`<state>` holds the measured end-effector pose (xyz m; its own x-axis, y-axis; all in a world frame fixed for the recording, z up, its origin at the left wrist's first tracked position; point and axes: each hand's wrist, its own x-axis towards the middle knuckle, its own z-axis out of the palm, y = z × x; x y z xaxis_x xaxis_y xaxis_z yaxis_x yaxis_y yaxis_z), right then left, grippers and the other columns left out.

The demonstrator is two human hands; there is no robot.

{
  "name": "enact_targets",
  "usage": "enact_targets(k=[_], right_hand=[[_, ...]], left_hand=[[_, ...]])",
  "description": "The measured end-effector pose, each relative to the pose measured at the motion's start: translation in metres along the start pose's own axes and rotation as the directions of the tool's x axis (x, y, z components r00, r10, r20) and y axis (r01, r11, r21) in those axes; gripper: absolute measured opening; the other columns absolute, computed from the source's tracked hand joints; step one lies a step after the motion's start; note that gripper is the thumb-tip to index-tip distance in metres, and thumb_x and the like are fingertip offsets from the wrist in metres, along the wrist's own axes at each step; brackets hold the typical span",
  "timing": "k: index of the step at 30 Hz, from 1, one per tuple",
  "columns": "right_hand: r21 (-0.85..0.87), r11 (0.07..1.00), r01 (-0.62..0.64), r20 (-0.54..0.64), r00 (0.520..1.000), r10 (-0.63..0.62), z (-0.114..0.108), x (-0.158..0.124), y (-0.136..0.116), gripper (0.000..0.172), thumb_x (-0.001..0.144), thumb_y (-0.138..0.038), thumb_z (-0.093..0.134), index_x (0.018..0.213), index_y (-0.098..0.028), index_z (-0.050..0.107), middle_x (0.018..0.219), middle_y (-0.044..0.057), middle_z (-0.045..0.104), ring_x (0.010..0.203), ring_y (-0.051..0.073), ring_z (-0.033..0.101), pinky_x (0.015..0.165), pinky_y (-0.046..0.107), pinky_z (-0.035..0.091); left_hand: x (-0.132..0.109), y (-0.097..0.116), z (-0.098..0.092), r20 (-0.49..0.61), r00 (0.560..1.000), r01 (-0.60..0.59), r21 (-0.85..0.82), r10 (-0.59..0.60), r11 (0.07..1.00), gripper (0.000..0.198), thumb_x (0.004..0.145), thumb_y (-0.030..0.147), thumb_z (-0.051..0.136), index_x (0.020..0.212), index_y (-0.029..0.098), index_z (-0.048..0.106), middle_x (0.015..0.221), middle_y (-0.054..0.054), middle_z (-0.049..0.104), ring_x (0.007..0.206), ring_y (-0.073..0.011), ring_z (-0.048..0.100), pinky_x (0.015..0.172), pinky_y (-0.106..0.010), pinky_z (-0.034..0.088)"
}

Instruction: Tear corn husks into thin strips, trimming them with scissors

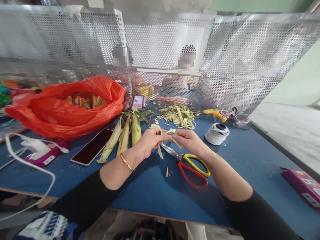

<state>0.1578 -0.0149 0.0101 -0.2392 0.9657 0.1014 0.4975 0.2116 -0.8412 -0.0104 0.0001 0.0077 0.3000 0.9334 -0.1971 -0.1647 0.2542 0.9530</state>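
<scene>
My left hand [153, 139] and my right hand [187, 139] come close together over the table, both with fingers pinched. Between them they hold pale strips of corn husk [160, 151], whose ends stick out above and below the fingers. Just below the hands lie scissors [191, 166] with one red and one yellow handle; the blade tips reach in under my fingers. Left of my left hand lie several husk-covered ears or husk bundles [136, 128]. A spool of white thread [217, 134] stands to the right of my right hand.
A red plastic bag [62, 116] with husk pieces inside fills the left. Near it are a phone [92, 146] and a purple power strip [47, 155] with white cables. Husk scraps [178, 116], a yellow glue gun [215, 114] and a perforated metal screen [162, 40] lie beyond.
</scene>
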Motion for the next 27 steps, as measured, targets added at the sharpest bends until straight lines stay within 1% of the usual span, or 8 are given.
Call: enact_targets(k=[5,10,13,15,17,20,22,27], right_hand=[[-0.026,1.000,0.007,0.069,0.998,-0.005,-0.009,-0.002,-0.003,0.032,0.073,-0.047,0.052,0.058,-0.019,0.049,0.055,-0.005,0.037,0.055,0.010,0.032,0.054,0.025,0.026],[-0.076,0.997,0.022,0.095,0.995,-0.014,-0.018,-0.005,-0.005,0.030,0.076,-0.042,0.050,0.056,-0.020,0.047,0.054,-0.005,0.039,0.055,0.010,0.035,0.054,0.026,0.028],[-0.235,0.971,0.039,-0.127,0.989,-0.070,-0.019,-0.005,-0.005,0.031,0.077,-0.042,0.054,0.057,-0.020,0.051,0.057,-0.002,0.047,0.057,0.012,0.041,0.055,0.026,0.030],[-0.291,0.955,0.061,-0.316,0.936,-0.156,-0.018,-0.004,-0.005,0.024,0.077,-0.041,0.058,0.065,-0.020,0.061,0.070,0.001,0.060,0.066,0.015,0.050,0.060,0.027,0.035],[-0.211,0.974,0.084,-0.338,0.928,-0.154,-0.013,-0.003,-0.005,0.023,0.077,-0.042,0.060,0.073,-0.020,0.067,0.079,0.003,0.066,0.073,0.016,0.056,0.063,0.028,0.039],[0.094,0.996,0.003,-0.067,0.998,0.003,-0.002,-0.004,-0.006,0.034,0.078,-0.049,0.059,0.066,-0.018,0.064,0.062,0.002,0.064,0.061,0.015,0.057,0.058,0.028,0.041],[0.283,0.955,-0.093,0.081,0.994,0.073,0.007,-0.006,-0.007,0.035,0.074,-0.051,0.064,0.067,-0.017,0.062,0.054,0.001,0.061,0.052,0.014,0.056,0.052,0.027,0.041],[0.535,0.839,-0.097,-0.046,0.988,0.144,0.022,-0.008,-0.011,0.031,0.059,-0.042,0.077,0.064,-0.018,0.058,0.048,-0.004,0.056,0.038,0.010,0.048,0.038,0.023,0.033]], left_hand=[[0.001,0.001,0.000,-0.015,1.000,-0.007,0.047,0.008,0.999,0.017,0.062,0.019,0.081,0.068,0.011,0.067,0.056,-0.002,0.062,0.039,-0.0014,0.031,0.038,-0.018,0.012],[0.003,0.004,-0.006,0.030,0.999,-0.025,0.046,0.024,0.999,0.019,0.062,0.022,0.082,0.067,0.012,0.067,0.057,-0.002,0.063,0.039,-0.0015,0.033,0.037,-0.017,0.014],[0.002,0.004,-0.006,0.119,0.993,0.006,0.064,-0.014,0.998,0.020,0.066,0.029,0.079,0.066,0.012,0.068,0.062,-0.005,0.067,0.042,-0.0028,0.037,0.037,-0.016,0.018],[-0.001,0.003,-0.005,0.183,0.982,0.030,0.080,-0.044,0.996,0.021,0.070,0.033,0.076,0.069,0.012,0.070,0.068,-0.008,0.069,0.043,-0.0040,0.040,0.037,-0.016,0.021],[-0.003,0.001,-0.003,0.241,0.968,0.039,0.109,-0.064,0.993,0.022,0.071,0.034,0.075,0.071,0.012,0.071,0.069,-0.009,0.070,0.044,-0.0047,0.042,0.036,-0.016,0.023],[-0.006,-0.003,0.000,0.301,0.950,0.038,0.168,-0.088,0.985,0.021,0.071,0.033,0.076,0.072,0.012,0.070,0.066,-0.008,0.070,0.042,-0.0045,0.042,0.035,-0.016,0.022],[-0.007,-0.006,0.002,0.315,0.943,0.041,0.203,-0.105,0.978,0.020,0.071,0.032,0.076,0.075,0.013,0.071,0.064,-0.007,0.069,0.040,-0.0046,0.043,0.034,-0.016,0.021],[-0.007,-0.009,0.005,0.282,0.950,0.062,0.253,-0.135,0.965,0.017,0.072,0.029,0.073,0.072,0.013,0.070,0.068,-0.009,0.072,0.037,-0.0061,0.049,0.031,-0.017,0.021]])
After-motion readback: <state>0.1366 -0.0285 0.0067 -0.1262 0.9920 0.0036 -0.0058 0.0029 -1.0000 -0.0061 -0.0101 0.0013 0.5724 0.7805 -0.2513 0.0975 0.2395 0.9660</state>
